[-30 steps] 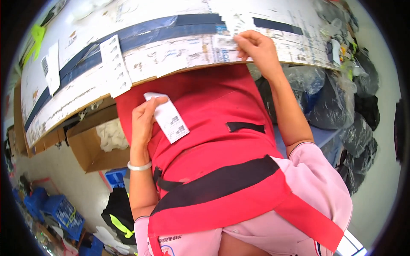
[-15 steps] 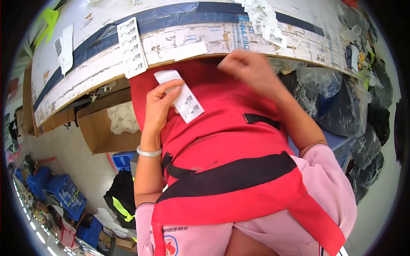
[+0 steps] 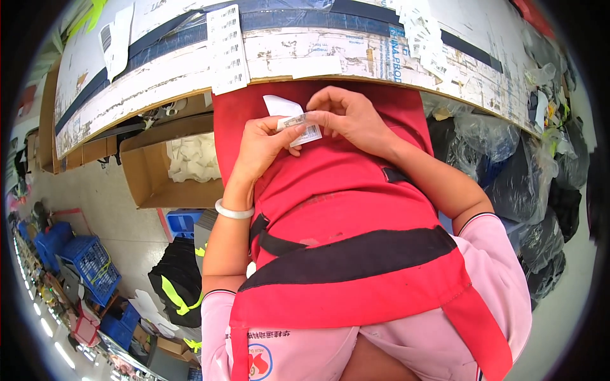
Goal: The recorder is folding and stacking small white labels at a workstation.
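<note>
Standing here, I see on my far left a blue crate (image 3: 91,268) on the floor, with a dark bundle (image 3: 175,279) carrying a bright yellow-green strip lying to its right. Above them the worn white worktable (image 3: 159,79) stretches across, and near its left end lies a pale slip (image 3: 115,46). Under the table edge an open cardboard box (image 3: 141,171) holds crumpled off-white material (image 3: 194,157). Farther right, a long sheet of labels (image 3: 227,51) lies on the tabletop, its lower end at the front edge.

Next comes the left hand (image 3: 259,145), a white bangle (image 3: 234,210) at its wrist. Its thumb and bent fingers pinch the label strip (image 3: 279,106), which is held in front of the red apron (image 3: 343,219), just short of the table. The strip's blank upper end pokes up between the two hands; a printed part crosses by the left thumb, and another printed end shows below it.

The right hand (image 3: 357,120) meets the strip from the other side, fingers curled and thumb tip at the printed part; from here I can't tell whether it grips or merely touches.

Beyond it, a heap of white labels (image 3: 422,41) lies on the table, and plastic-wrapped dark bundles (image 3: 511,181) crowd the right side.
</note>
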The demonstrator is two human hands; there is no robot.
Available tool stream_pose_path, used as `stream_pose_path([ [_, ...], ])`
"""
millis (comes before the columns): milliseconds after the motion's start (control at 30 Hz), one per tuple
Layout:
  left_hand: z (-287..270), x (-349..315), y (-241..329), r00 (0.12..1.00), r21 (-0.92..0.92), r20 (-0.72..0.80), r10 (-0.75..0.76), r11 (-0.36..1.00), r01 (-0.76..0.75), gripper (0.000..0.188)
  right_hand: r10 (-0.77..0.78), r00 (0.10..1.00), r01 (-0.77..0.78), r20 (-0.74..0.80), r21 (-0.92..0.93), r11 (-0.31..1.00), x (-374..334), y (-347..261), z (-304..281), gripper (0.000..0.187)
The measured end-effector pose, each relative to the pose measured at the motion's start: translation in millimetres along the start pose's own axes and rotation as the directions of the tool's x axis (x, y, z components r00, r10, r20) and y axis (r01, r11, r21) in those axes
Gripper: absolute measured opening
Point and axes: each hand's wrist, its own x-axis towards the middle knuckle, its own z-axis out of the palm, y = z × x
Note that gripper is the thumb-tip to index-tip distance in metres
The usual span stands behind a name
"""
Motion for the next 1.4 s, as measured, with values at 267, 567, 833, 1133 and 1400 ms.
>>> stream_pose_path([
  [267, -6.2, 2.2, -7.5, 0.998, -0.136, 0.067, -0.002, 0.991, 0.011, 0.030, -0.328, 0.943, 0.300, -0.055, -0.287, 0.910, 4.7, -0.2, -9.4, 0.014],
  [567, -1.3, 4.7, -4.0, 1.000, -0.069, -0.020, -0.013, 0.998, 0.012, 0.044, -0.138, 0.978, 0.088, -0.159, -0.288, 0.954, 30.9, -41.1, -52.1, 0.018],
  [833, -1.0, 4.9, -3.3, 1.000, -0.077, -0.020, -0.006, 0.997, 0.004, 0.039, -0.126, 0.983, 0.083, -0.132, -0.290, 0.954, 48.8, -41.5, -52.2, 0.019],
  [1133, -2.2, 5.7, -5.5, 1.000, -0.056, -0.011, 0.003, 0.998, -0.004, 0.037, -0.116, 0.987, 0.079, -0.114, -0.289, 0.954, 53.0, -37.3, -51.1, 0.021],
  [1400, -2.4, 5.8, -5.6, 1.000, -0.067, -0.003, -0.002, 0.998, 0.002, 0.035, -0.107, 0.987, 0.066, -0.117, -0.313, 0.947, 53.0, -39.0, -50.4, 0.021],
])
